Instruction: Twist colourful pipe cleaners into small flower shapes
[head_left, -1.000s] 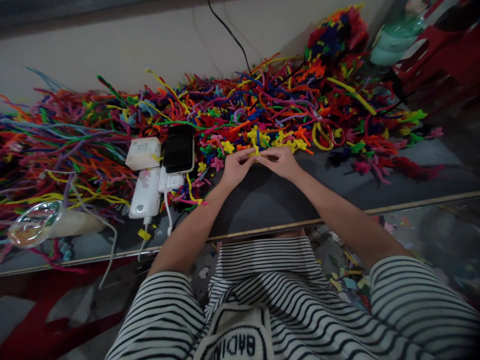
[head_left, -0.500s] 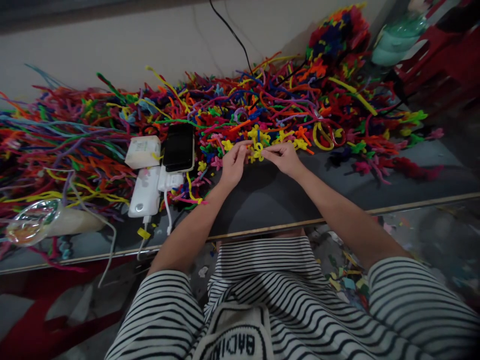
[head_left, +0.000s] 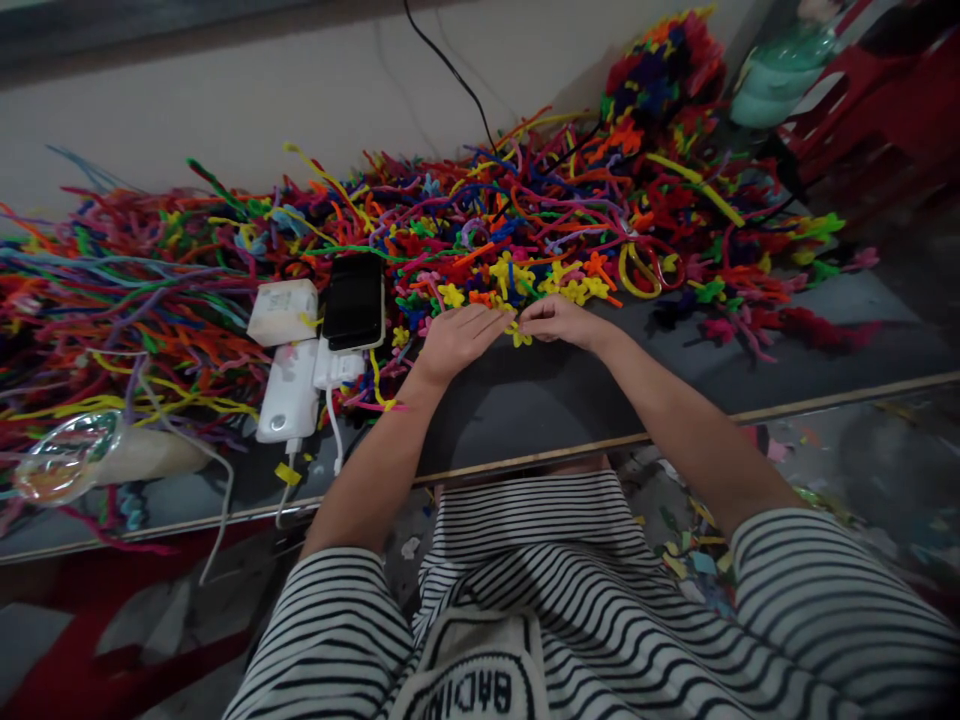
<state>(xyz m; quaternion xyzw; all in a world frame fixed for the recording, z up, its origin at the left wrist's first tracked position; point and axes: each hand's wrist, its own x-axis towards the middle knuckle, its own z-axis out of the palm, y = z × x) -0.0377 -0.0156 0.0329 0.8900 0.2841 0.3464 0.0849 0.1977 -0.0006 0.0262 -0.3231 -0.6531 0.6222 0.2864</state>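
Between my two hands is a yellow pipe-cleaner flower [head_left: 519, 334], partly hidden by my fingers. My left hand [head_left: 466, 338] is turned with its back up, its closed fingers reaching over the flower's left side. From the right, my right hand [head_left: 562, 320] pinches the flower's edge with thumb and forefinger. More yellow pipe-cleaner flowers [head_left: 577, 285] lie just beyond my hands. Scissors [head_left: 641, 272] with yellow and red handles rest to the right of them.
Colourful pipe cleaners [head_left: 187, 290] pile along the table's back and left. A black phone [head_left: 354, 300], a white box [head_left: 282, 310] and a white power bank [head_left: 288, 392] with cables lie left of my hands. A plastic-wrapped cone [head_left: 142, 452] sits at the left front. The dark table [head_left: 525, 410] ends in a wooden edge.
My left hand has rolled over so its back faces up, now covering more of the yellow flower. The right hand stays close by, its fingers curled in more. The view has shifted slightly.
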